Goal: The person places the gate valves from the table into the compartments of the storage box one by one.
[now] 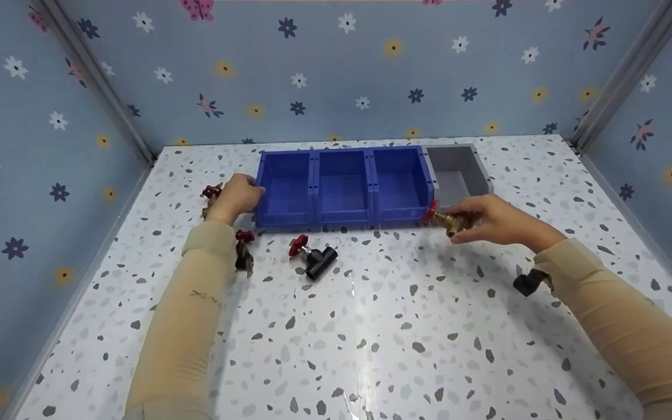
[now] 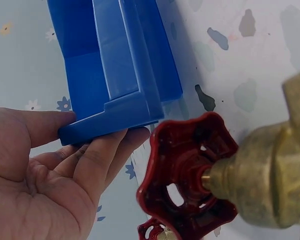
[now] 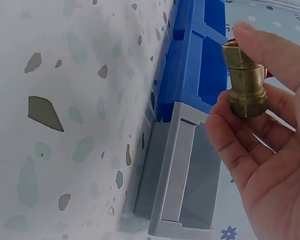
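My right hand (image 1: 490, 220) holds a brass valve (image 1: 450, 223) with a red handwheel (image 1: 431, 213), close in front of the third blue bin and the grey bin (image 1: 483, 175). In the right wrist view the brass valve body (image 3: 247, 82) sits between thumb and fingers. With the thumb at the rim and the fingers along the outer side, my left hand (image 1: 240, 193) grips the leftmost blue bin (image 1: 286, 218). Close beside that hand lies another brass valve (image 2: 262, 175) with a red handwheel (image 2: 190, 170), partly hidden by the wrist in the head view.
Three blue bins and the grey one stand in a joined row. A black valve (image 1: 319, 262) with a red handwheel lies in front; another red-handled valve (image 1: 244, 254) is beside the left sleeve. A black fitting (image 1: 528, 283) shows under the right forearm. Patterned walls enclose the speckled table (image 1: 394, 350).
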`<state>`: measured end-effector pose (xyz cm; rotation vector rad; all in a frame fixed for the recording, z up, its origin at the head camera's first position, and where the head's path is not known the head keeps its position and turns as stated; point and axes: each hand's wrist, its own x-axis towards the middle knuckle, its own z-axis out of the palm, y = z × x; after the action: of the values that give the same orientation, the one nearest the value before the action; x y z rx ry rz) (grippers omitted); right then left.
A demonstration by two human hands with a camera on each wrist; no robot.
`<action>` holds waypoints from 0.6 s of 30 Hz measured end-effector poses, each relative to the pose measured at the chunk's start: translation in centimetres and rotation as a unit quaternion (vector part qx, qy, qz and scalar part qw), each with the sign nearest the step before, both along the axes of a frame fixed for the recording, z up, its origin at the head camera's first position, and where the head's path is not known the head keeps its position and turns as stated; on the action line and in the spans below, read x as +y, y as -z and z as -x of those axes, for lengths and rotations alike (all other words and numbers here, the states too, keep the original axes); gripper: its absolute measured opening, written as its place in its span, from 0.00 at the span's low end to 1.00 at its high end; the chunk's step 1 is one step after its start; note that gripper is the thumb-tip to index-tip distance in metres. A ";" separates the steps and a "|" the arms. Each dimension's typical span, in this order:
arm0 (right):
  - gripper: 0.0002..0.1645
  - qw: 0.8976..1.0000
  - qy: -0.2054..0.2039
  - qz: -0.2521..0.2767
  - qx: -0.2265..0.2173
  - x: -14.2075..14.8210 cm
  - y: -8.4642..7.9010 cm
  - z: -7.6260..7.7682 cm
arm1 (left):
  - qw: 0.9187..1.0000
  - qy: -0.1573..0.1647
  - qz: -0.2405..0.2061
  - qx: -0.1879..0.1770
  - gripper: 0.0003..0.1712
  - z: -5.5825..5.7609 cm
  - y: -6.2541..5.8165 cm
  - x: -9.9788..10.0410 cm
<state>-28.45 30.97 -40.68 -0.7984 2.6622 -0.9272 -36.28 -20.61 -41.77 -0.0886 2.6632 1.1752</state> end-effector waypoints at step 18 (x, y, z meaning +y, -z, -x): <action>0.34 0.996 0.087 0.036 -0.005 0.5 -1.1 0.5 | 0.999 -0.024 -0.037 -0.009 0.34 0.4 0.3 -0.1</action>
<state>-28.92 31.47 -39.62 -0.5810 2.7384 -1.0695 -36.69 -20.68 -42.05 -0.1517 2.6130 1.2799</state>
